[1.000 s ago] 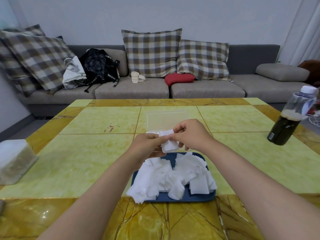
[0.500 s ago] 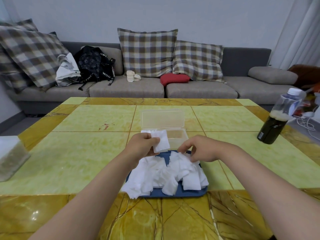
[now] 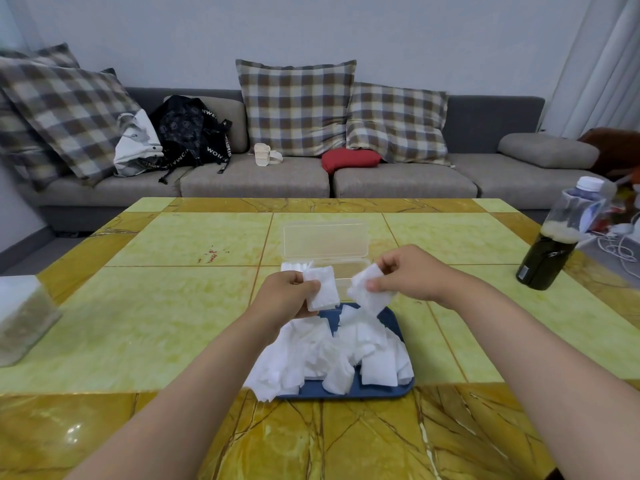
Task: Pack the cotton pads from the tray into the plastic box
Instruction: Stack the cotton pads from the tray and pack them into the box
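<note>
At the centre of the frame, just above a dark blue plastic tray (image 3: 346,393), we see both hands raised side by side over the yellow marbled table (image 3: 173,306). The left hand (image 3: 287,296) pinches a small stack of square white cotton pads (image 3: 322,289) between thumb and fingers, so its grip is clenched on that stack. The right hand (image 3: 408,271), slightly apart to the right, has its grip fastened on a single white cotton pad (image 3: 369,296), whose lower edge hangs toward the tray. On the tray lies a loose heap of white cotton pads (image 3: 329,355), spilling over its left rim onto the table. Just behind the hands stands a clear rectangular plastic box (image 3: 349,271) with its hinged lid (image 3: 325,240) tipped up and back; a few white pads (image 3: 294,266) show at its left end. At the right edge we find a dark bottle with a white cap (image 3: 557,237), and at the left edge a translucent container (image 3: 20,317). Across the top runs a grey sofa (image 3: 259,181) carrying plaid cushions (image 3: 298,105), a black backpack (image 3: 190,133) and a small red cushion (image 3: 349,159).
</note>
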Demonstrator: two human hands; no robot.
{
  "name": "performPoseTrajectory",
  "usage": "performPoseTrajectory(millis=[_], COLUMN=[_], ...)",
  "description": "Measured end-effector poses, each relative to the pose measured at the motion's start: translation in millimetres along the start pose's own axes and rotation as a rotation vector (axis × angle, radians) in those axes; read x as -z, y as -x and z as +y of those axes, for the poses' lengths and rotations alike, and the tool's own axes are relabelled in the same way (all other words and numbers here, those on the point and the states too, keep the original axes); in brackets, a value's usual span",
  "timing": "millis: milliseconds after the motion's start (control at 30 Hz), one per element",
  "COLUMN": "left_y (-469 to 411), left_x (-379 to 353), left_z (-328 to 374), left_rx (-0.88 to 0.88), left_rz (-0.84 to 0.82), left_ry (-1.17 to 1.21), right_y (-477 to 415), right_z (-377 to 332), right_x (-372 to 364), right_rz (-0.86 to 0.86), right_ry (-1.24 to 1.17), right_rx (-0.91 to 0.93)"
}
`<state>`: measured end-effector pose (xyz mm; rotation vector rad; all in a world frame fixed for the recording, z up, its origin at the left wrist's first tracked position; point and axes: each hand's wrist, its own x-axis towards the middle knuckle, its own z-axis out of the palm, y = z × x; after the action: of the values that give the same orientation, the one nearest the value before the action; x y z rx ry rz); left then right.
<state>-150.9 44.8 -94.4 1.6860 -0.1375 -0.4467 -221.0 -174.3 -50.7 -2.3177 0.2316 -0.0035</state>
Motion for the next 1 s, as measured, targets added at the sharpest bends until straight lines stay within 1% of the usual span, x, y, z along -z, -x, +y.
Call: performPoseTrajectory(millis=[67, 100, 233, 333, 467, 667, 800, 900, 1000], left_y=[0, 0, 3, 4, 6, 5, 5, 3, -1], left_x=[-1, -2, -7, -6, -2, 0, 1, 2, 4], left_z=[0, 0, 4, 7, 9, 10, 11, 9, 5], left_rx=[-0.002, 0.000, 0.052, 0.068, 0.048, 0.033, 0.026, 0.014, 0.044], left_rz=[-0.017, -0.032, -0.109, -0.152, -0.161, -0.189, -0.203, -0.153, -0.095], left_ry=[0.023, 0.043, 0.244, 0.349, 0.301, 0.213, 0.207, 0.137, 0.163], right_y=[1, 1, -5, -9, -12, -13, -13, -14, -14], right_z=[-9, -13, -26, -28, -28, -33, -34, -33, -31], right_x=[-4, -8, -24, -28, -31, -36, -38, -37, -34], right_rz=[0.004, -0.001, 0.018, 0.061, 0.094, 0.138, 0.161, 0.151, 0.156], right_ry=[-0.248, -0.331, -0.495, -0.483, -0.424, -0.296, -0.256, -0.287, -0.434], right_rx=[-0.033, -0.045, -0.098, -0.107, -0.098, -0.023, -0.008, -0.025, -0.080])
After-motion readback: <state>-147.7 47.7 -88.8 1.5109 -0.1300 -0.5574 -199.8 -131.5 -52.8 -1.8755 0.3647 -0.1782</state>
